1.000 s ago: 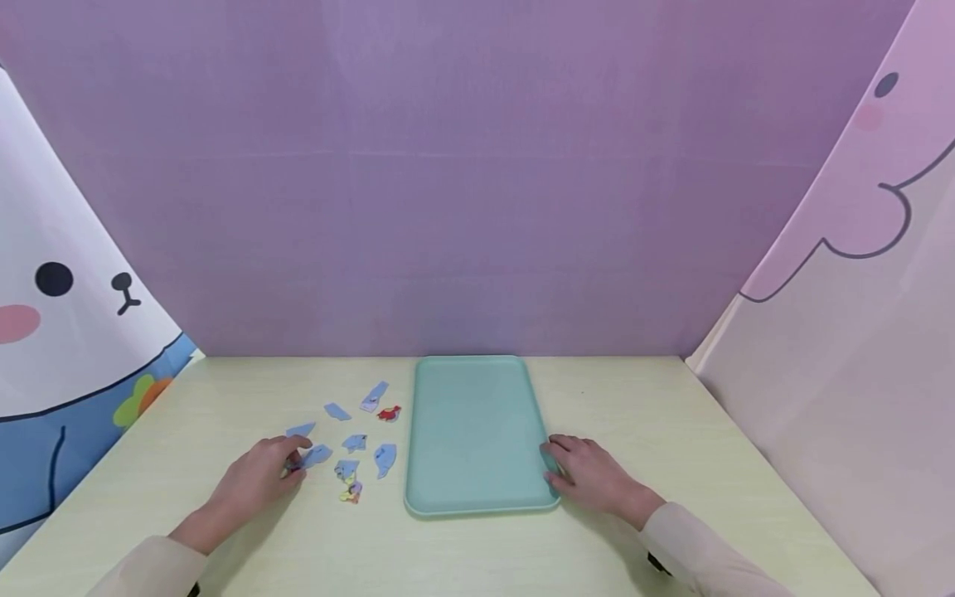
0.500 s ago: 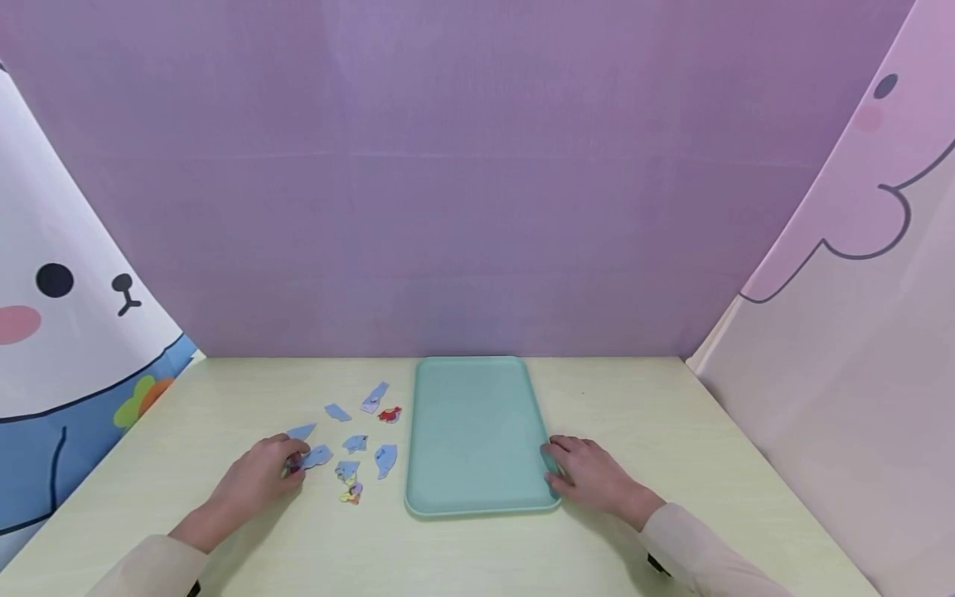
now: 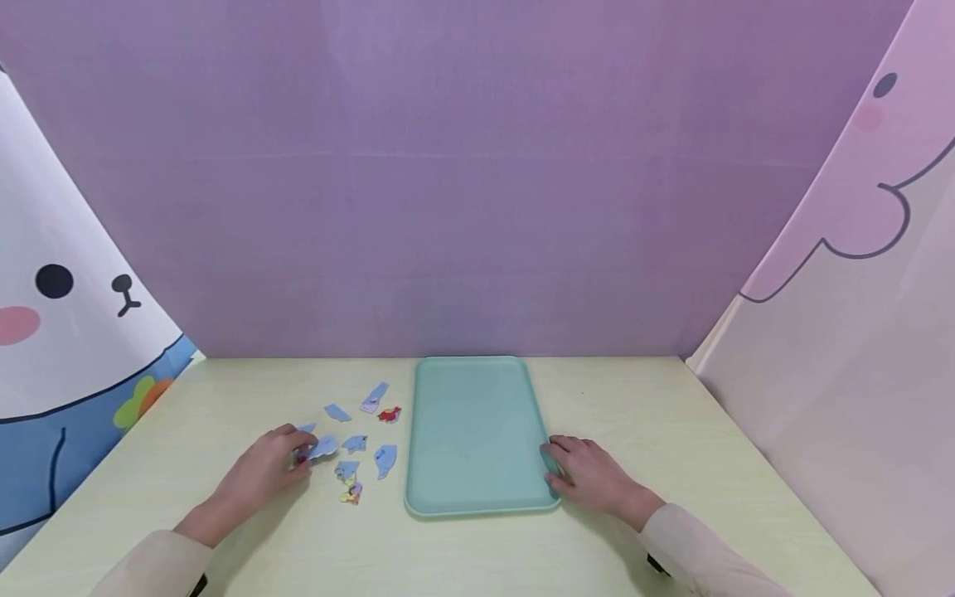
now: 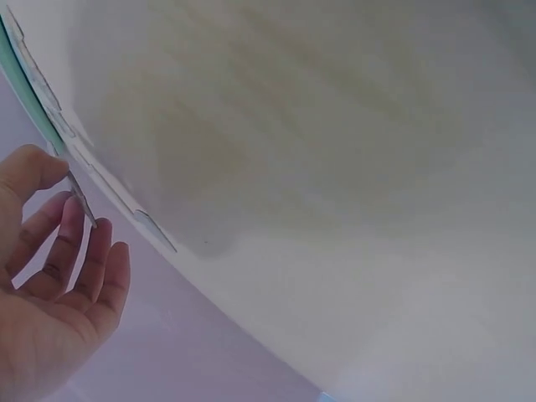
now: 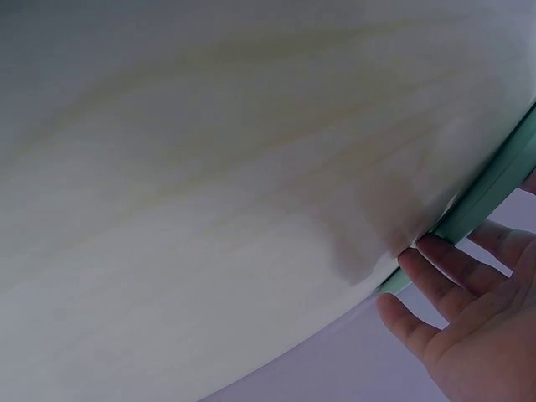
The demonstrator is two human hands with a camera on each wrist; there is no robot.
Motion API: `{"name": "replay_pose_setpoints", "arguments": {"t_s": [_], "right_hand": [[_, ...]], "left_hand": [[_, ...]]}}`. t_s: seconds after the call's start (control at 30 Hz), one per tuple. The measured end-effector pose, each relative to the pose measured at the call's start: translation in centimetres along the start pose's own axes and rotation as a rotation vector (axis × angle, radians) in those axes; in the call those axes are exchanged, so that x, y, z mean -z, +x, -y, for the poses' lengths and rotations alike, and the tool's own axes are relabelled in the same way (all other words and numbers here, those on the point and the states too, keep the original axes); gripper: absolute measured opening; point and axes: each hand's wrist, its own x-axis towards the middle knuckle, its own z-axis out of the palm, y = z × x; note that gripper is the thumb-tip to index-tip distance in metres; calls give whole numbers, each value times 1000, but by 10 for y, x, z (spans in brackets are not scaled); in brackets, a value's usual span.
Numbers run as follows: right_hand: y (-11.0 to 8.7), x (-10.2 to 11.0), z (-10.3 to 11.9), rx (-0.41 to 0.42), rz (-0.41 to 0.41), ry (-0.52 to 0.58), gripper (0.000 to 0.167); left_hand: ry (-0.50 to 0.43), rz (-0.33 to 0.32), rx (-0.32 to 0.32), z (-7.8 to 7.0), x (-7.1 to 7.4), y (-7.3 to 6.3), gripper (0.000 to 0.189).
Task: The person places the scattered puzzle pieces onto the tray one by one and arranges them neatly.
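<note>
I see one thin, irregular pale-blue piece [image 3: 323, 448] pinched, tilted, in the left hand [image 3: 263, 466]. Other flat, blue-printed pieces [image 3: 385, 460] lie scattered left of a rectangular mint-green tray [image 3: 477, 431], a red-printed piece [image 3: 389, 414] near it. The right hand [image 3: 593, 475] touches the flat-lying tray's right rim.

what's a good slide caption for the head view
Left hand pinches a blue piece beside scattered pieces; right hand touches a green tray.
</note>
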Motion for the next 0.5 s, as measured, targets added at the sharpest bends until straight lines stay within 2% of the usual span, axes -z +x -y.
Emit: {"name": "replay_pose_setpoints", "arguments": {"t_s": [0.2,0.5], "right_hand": [[1,-1,-1,-10,9,-8,41],[1,-2,-2,-12,13,0,41]], "left_hand": [[-21,-44,-34,-3,0,5,27],[-70,-14,-14,-10,-4,14,30]]}}
